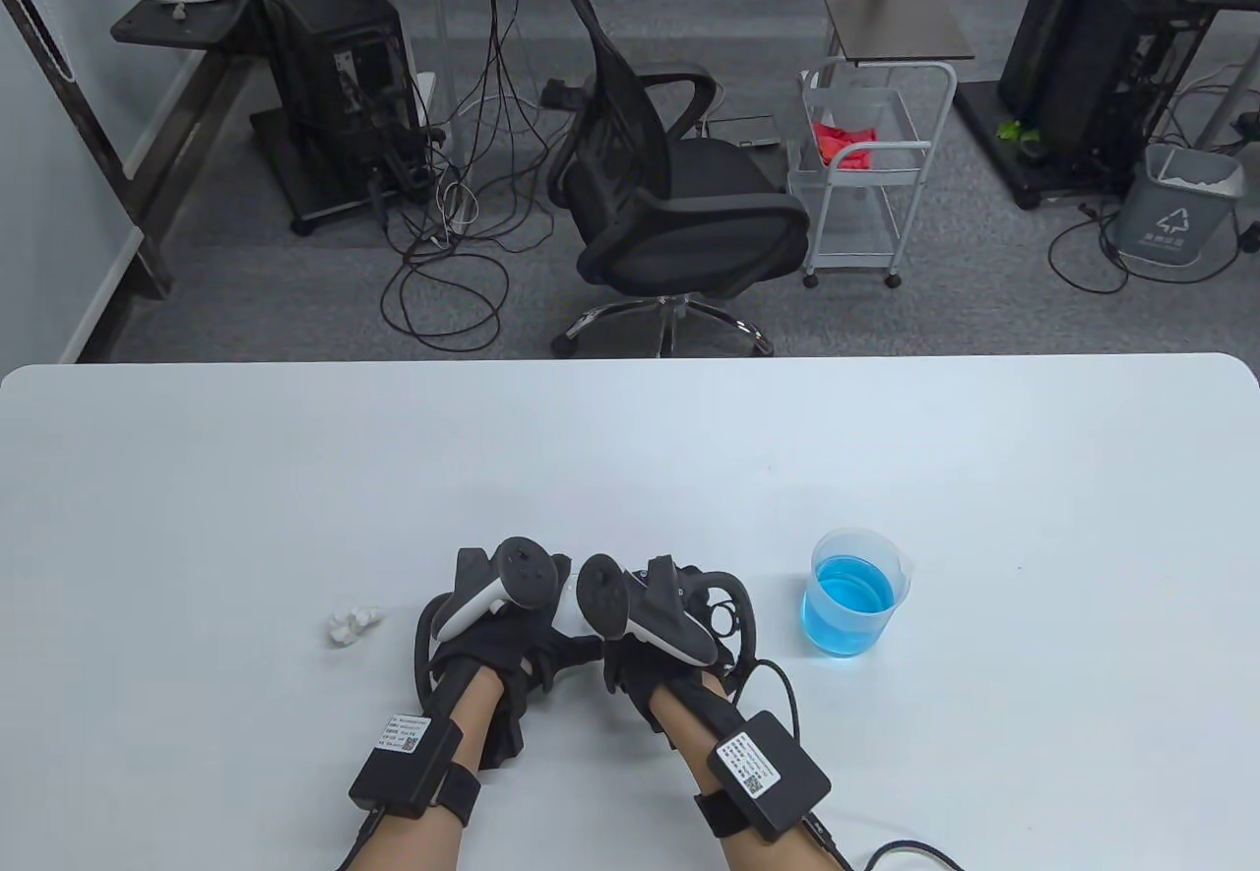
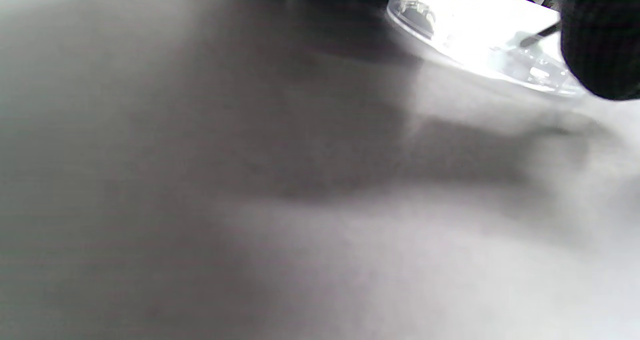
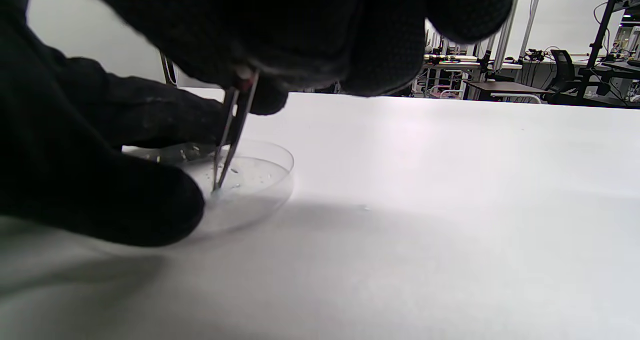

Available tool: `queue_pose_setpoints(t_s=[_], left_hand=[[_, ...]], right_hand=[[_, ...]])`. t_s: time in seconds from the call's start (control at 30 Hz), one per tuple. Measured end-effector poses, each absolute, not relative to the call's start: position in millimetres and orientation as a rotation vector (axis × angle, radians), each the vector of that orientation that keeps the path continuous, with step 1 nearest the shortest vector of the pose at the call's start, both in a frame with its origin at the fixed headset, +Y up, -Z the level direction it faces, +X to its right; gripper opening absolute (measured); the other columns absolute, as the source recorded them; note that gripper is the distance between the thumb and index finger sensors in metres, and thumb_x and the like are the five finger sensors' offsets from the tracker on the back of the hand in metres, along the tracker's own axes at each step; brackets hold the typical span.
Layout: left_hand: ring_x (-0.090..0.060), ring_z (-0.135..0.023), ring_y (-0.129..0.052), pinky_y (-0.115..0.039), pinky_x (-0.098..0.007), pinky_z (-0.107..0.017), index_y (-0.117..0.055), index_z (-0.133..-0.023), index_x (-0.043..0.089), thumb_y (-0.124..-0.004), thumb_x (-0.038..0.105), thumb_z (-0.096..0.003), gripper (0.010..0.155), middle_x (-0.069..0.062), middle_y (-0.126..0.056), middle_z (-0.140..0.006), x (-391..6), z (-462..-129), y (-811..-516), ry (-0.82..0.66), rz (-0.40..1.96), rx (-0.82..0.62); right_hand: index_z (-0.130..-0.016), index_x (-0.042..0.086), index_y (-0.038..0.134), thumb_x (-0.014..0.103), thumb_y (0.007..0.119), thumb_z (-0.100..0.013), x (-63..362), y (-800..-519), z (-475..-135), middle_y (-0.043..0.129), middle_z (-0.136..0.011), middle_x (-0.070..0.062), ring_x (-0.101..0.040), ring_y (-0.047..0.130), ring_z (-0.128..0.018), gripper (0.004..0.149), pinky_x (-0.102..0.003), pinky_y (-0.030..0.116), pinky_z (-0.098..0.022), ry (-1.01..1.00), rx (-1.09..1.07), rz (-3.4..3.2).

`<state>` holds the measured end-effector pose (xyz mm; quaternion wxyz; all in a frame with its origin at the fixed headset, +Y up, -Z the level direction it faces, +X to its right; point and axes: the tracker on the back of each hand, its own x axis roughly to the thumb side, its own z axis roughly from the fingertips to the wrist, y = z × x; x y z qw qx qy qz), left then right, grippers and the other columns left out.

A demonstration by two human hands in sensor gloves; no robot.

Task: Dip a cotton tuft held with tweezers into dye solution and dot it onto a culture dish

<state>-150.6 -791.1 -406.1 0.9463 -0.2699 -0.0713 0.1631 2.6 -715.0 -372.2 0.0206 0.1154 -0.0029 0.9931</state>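
Note:
My right hand (image 1: 618, 662) pinches metal tweezers (image 3: 231, 139) near their top. Their tips point down into a clear culture dish (image 3: 272, 166) and touch its floor, with a tiny pale tuft (image 3: 216, 192) at the tips. My left hand (image 1: 551, 656) holds the dish, with one finger behind it and the thumb (image 3: 125, 207) in front. In the left wrist view the dish (image 2: 465, 28) and the tweezer tip (image 2: 537, 36) show at the top right. In the table view the hands hide the dish. A beaker of blue dye (image 1: 852, 595) stands right of my hands.
A loose wad of white cotton (image 1: 351, 623) lies on the white table (image 1: 630, 458) left of my left hand. Beyond the table's far edge stand an office chair (image 1: 669, 182) and a wire cart (image 1: 871, 172).

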Motion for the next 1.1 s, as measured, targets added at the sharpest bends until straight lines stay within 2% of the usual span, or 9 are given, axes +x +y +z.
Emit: queue_pose_setpoints(t_s=[0.9,1.1], left_hand=[[-0.025,-0.116,-0.010,-0.021,-0.051,-0.082,-0.013,-0.113,0.037,-0.075,0.080,-0.0387,0.106,0.009,-0.008,-0.119,-150.7,-406.3,-791.5,-0.145,0.331,-0.550],[-0.025,-0.116,-0.010,-0.021,-0.051,-0.082,-0.013,-0.113,0.037,-0.076,0.080,-0.0382,0.106,0.009,-0.008,-0.119,-150.8,-406.4,-791.6,-0.145,0.331,-0.550]], right_hand=[[-0.071,0.019,0.098,0.029,0.090,-0.041,-1.4,-710.4,-369.7,0.098,-0.048,0.002,-0.022,0.094,-0.064,0.032,-0.057,0.068,-0.058,-0.035,0.409,3.054],[-0.071,0.019,0.098,0.029,0.090,-0.041,-4.6,-716.6,-369.1,0.098,-0.048,0.002,-0.022,0.094,-0.064,0.032,-0.057,0.068,-0.058,-0.021,0.417,3.071]])
